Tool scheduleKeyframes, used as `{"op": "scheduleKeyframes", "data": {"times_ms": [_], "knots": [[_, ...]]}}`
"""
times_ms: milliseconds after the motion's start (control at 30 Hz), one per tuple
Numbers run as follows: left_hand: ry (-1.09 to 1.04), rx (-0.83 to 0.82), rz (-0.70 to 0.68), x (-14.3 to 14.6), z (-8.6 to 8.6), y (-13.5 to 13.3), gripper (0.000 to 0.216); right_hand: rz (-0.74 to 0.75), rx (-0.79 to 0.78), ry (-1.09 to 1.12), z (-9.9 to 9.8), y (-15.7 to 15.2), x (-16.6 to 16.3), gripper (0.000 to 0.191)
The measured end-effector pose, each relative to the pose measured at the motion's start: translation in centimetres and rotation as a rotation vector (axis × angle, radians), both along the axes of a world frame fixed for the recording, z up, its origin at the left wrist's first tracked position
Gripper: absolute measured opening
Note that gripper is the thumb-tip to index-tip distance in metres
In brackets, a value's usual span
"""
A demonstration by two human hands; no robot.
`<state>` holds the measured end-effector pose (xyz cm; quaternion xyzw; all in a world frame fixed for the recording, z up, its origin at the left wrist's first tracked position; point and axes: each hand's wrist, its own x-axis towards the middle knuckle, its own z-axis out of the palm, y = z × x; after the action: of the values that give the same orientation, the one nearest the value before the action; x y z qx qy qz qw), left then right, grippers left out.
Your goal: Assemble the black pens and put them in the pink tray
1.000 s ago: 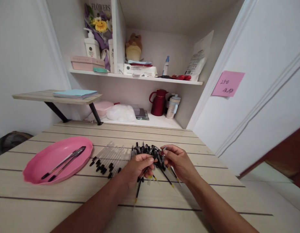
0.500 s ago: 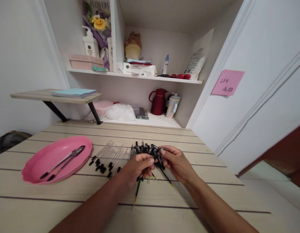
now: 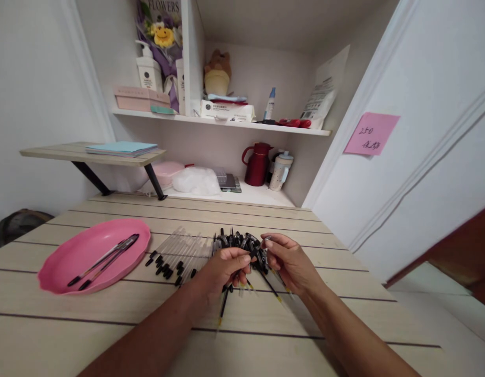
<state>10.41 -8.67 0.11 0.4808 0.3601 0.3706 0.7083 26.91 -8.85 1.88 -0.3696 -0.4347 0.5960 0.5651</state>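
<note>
My left hand (image 3: 231,264) is closed, thumb against fingers, on a small black pen part (image 3: 253,252). Facing it, my right hand (image 3: 287,259) pinches a small shiny pen part (image 3: 267,239), too small to name exactly. Beneath and behind both hands lies a heap of black pen parts (image 3: 238,240), partly hidden by my fingers. Ink refills (image 3: 224,306) with yellow sections stick out toward me from under the hands. To the left, several clear pen barrels (image 3: 183,248) with black ends lie side by side. Two pens (image 3: 109,259) rest in a pink tray (image 3: 59,262).
A raised wooden stand (image 3: 62,153) with blue notebooks (image 3: 122,148) is at the back left of the table. Behind the table, a white shelf (image 3: 211,119) rises above a red jug (image 3: 257,165), a speckled cup (image 3: 279,172) and a white plastic bag (image 3: 196,181).
My right hand has drawn slightly right and up from the left, widening the space between the two held parts. My left hand has stayed nearly in place.
</note>
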Motion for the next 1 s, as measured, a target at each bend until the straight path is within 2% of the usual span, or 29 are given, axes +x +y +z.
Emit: {"op": "scheduleKeyframes", "data": {"times_ms": [267, 733, 1000], "knots": [[0.004, 0.008, -0.014, 0.03, -0.02, 0.09, 0.024, 0.036, -0.028, -0.079, -0.77, -0.13, -0.47, 0.02], [-0.036, 0.056, 0.09, 0.7, -0.11, -0.53, 0.021, -0.01, -0.016, -0.075, -0.34, -0.3, -0.47, 0.021], [-0.061, 0.037, 0.119, 0.93, 0.09, -0.62, 0.023, 0.019, 0.065, -0.155, -0.13, -0.63, -0.37, 0.021]]}}
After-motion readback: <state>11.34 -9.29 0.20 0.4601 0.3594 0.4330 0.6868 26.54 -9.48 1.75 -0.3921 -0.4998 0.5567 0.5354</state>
